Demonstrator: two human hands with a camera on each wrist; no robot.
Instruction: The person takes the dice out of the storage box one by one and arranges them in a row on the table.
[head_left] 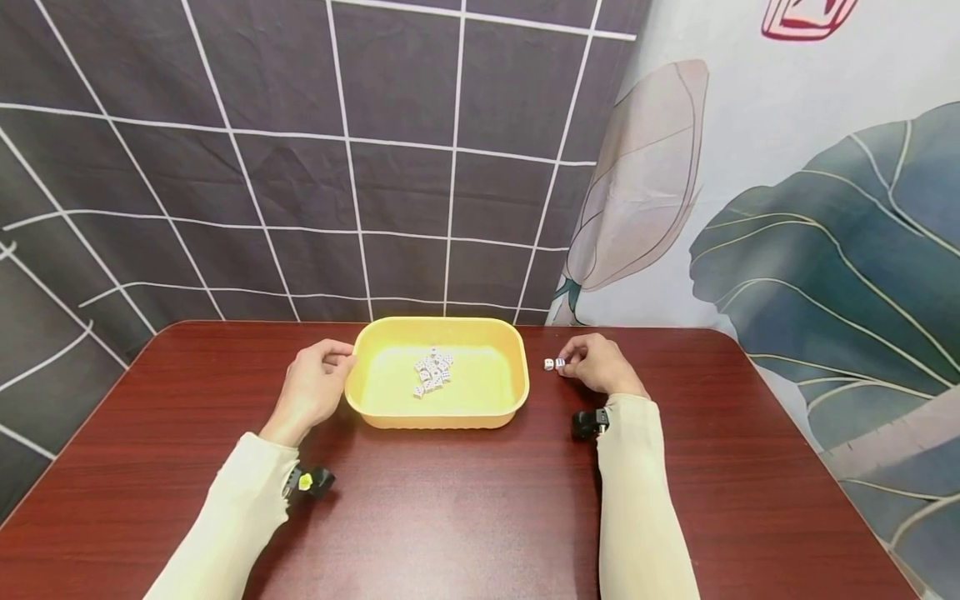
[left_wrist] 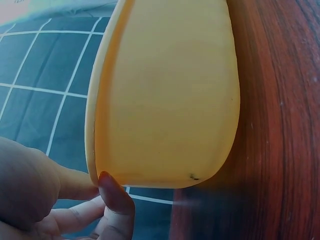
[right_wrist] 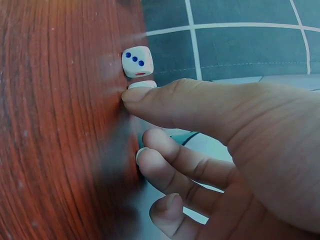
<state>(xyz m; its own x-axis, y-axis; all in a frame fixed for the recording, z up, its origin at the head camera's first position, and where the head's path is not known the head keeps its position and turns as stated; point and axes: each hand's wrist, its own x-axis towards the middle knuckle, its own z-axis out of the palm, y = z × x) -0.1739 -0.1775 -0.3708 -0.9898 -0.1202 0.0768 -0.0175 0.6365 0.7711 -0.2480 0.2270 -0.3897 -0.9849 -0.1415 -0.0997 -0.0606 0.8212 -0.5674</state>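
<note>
At its left end, the yellow plastic basin [head_left: 438,421] is pinched at the rim by my left hand [head_left: 315,379]. The left wrist view has the thumb [left_wrist: 116,195] on the basin's outer wall right by the rim. Several white dice [head_left: 432,371] lie in a loose cluster on the basin floor. To the right of the basin, my right hand [head_left: 596,364] pinches a white die [head_left: 560,363] low at the table. Its thumb [right_wrist: 150,100] covers most of that die in the right wrist view. A second white die [right_wrist: 137,61], showing three blue dots, sits just beside it.
Everything stands on a dark red wood-grain table [head_left: 465,508], with the basin near its back edge. Behind hang a dark grid-patterned cloth [head_left: 405,192] and a pale cloth with leaf prints [head_left: 825,225]. Each wrist wears a small black camera.
</note>
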